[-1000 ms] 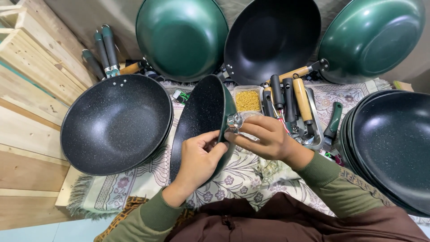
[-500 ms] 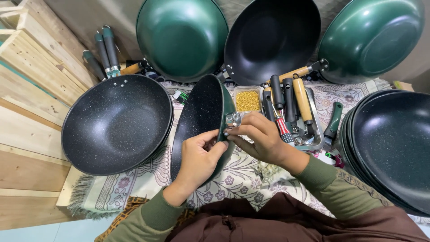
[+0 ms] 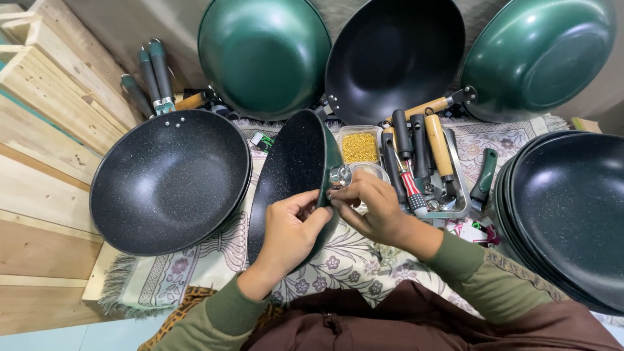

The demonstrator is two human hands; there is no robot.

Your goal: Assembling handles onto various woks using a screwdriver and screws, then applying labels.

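I hold a dark speckled wok (image 3: 289, 172) with a green outside, tilted on its edge over a patterned cloth (image 3: 195, 266). My left hand (image 3: 292, 231) grips its rim from the near side. My right hand (image 3: 370, 208) pinches at the rim just below a shiny metal handle bracket (image 3: 338, 175) fixed to the wok's outer wall. What lies between the right fingertips is hidden.
A stack of black speckled woks (image 3: 169, 182) lies at left, another stack (image 3: 572, 214) at right. Two green woks (image 3: 263, 55) (image 3: 539, 55) and a black one (image 3: 393, 58) lean at the back. A metal tray (image 3: 455, 208) holds handles, beside a tub of gold screws (image 3: 359, 147).
My right hand has shifted slightly lower along the wok's rim, under the bracket. The left hand and the wok stay where they were.
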